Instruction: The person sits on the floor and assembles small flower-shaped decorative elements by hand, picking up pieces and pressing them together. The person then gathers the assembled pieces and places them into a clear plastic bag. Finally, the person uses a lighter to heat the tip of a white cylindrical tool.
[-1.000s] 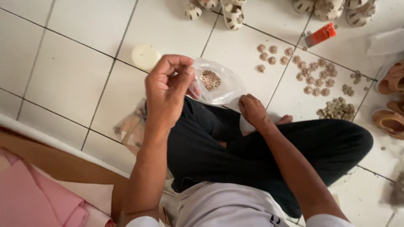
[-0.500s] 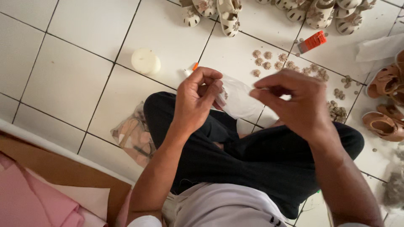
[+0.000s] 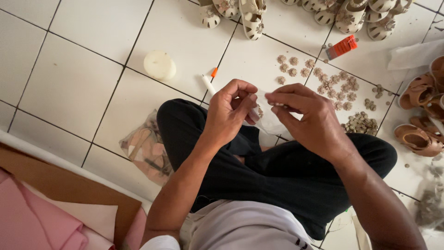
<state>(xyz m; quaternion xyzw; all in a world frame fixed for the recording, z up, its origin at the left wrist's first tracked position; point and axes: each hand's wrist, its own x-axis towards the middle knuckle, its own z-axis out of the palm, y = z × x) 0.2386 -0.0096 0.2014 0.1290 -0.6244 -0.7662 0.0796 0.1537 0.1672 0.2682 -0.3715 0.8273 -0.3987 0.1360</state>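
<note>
A: Left hand [image 3: 230,113]?
B: Pinching the clear bag [image 3: 267,121] at its near edge, fingers curled shut on it.
A: Right hand [image 3: 311,118]?
B: Gripping the same bag from three o'clock, thumb and forefinger closed.
A: Bag's place?
B: Between both hands, above the lap; flower trims [image 3: 334,84] on the floor at one o'clock.

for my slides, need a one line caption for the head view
Seated cross-legged on tiled floor, left hand and right hand pinch a small clear plastic bag.
</note>
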